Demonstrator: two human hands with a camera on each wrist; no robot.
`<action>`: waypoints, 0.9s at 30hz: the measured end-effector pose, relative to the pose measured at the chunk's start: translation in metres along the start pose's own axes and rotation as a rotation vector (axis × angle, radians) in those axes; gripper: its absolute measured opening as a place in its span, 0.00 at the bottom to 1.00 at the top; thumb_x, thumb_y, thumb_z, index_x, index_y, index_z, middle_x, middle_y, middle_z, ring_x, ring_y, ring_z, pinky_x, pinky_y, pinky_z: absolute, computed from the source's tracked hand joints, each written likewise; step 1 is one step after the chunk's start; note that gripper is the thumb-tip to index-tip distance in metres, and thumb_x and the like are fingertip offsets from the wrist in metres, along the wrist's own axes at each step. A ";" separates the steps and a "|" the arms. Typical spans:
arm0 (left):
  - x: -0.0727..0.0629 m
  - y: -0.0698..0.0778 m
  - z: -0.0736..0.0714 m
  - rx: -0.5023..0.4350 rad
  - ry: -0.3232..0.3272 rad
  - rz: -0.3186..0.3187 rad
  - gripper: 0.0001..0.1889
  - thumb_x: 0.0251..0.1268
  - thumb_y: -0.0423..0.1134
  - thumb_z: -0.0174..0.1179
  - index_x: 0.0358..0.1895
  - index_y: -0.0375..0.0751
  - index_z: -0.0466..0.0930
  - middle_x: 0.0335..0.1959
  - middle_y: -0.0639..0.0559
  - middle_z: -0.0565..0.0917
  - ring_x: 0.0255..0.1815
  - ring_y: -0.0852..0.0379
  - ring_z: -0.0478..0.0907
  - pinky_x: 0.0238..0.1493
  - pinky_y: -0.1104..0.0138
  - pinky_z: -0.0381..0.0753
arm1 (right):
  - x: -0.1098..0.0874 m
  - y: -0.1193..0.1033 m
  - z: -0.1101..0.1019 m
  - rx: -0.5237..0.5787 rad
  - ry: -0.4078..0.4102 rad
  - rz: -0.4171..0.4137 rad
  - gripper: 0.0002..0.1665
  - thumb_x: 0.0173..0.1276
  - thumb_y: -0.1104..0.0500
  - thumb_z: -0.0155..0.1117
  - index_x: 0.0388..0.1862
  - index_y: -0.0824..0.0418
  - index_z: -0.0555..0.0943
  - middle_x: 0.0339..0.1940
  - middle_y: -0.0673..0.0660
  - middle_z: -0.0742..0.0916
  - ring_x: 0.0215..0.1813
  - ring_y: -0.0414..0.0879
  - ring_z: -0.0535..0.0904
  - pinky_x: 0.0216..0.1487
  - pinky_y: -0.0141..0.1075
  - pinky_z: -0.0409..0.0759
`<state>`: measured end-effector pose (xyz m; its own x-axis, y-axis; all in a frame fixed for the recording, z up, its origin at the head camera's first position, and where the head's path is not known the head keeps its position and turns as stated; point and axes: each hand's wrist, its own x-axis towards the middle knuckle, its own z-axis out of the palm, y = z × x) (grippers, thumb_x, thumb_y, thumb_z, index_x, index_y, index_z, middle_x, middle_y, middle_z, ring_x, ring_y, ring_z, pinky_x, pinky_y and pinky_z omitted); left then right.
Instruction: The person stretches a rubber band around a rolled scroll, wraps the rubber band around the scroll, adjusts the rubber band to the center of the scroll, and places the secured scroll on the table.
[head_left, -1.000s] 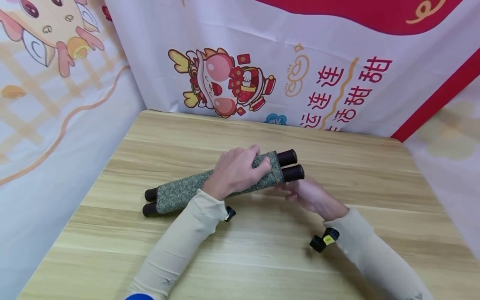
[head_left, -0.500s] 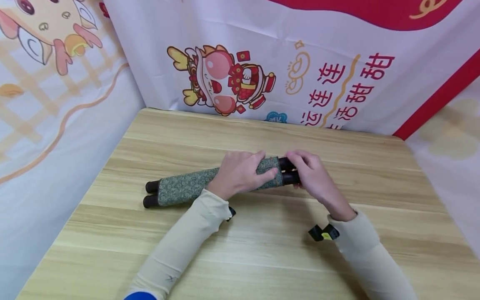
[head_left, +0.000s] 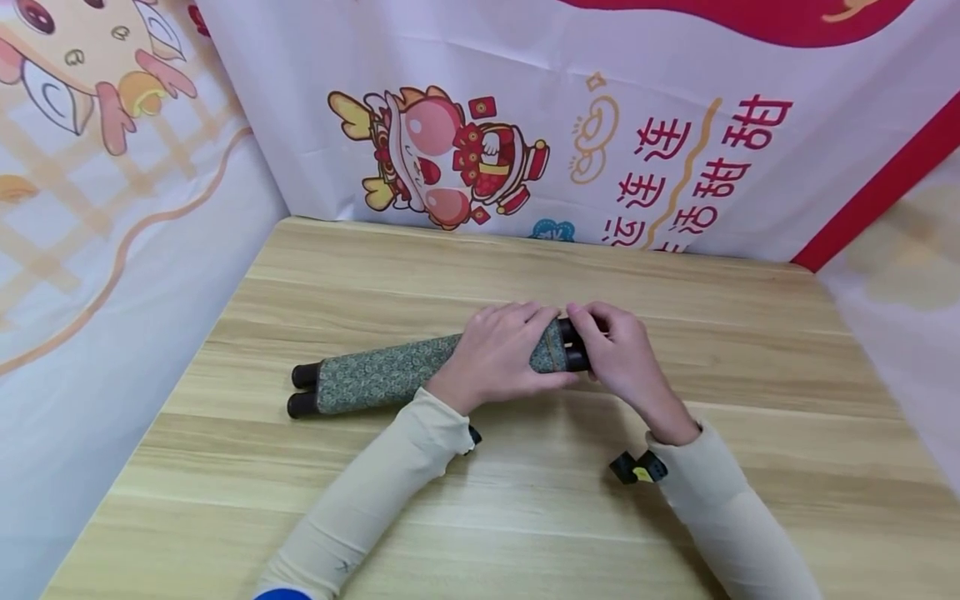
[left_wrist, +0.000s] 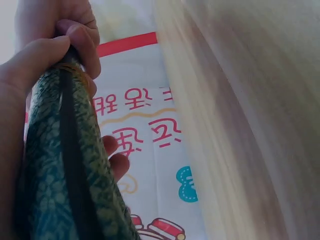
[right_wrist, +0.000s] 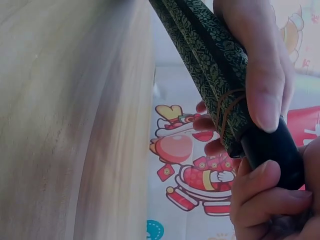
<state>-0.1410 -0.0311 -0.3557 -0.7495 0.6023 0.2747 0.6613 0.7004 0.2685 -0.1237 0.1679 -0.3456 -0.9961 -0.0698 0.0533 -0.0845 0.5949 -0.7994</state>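
A rolled scroll point(head_left: 382, 375) with green patterned cloth and two dark roller knobs at each end slants across the middle of the head view. My left hand point(head_left: 498, 358) grips its right half from above, thumb along the near side. My right hand point(head_left: 622, 354) holds the dark knobs point(right_wrist: 275, 150) at the right end, partly hiding them. A thin brown rubber band point(right_wrist: 223, 107) loops round the cloth close to those knobs. In the left wrist view the scroll point(left_wrist: 45, 170) runs up to where both hands meet, with a dark strip along it.
The wood-grain table point(head_left: 480, 517) extends around the scroll. White printed cloth point(head_left: 285, 92) with cartoon figures and red characters hangs behind and at the sides. Small black cameras point(head_left: 637, 468) are strapped at the wrists.
My right hand has come up from below the scroll's right end and now holds the knobs. My left hand has slid slightly right, and the scroll's right end has dipped a little.
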 end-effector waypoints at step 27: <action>0.002 -0.009 -0.007 -0.012 -0.067 -0.082 0.46 0.53 0.74 0.71 0.72 0.52 0.77 0.67 0.52 0.84 0.66 0.51 0.81 0.67 0.46 0.79 | 0.007 0.011 -0.018 0.012 0.034 0.020 0.33 0.83 0.36 0.50 0.50 0.64 0.86 0.36 0.64 0.85 0.20 0.52 0.79 0.18 0.39 0.81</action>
<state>-0.1484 -0.0384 -0.3512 -0.8010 0.5679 0.1896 0.5980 0.7439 0.2983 -0.1319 0.1886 -0.3429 -0.9978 -0.0307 0.0579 -0.0649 0.5858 -0.8078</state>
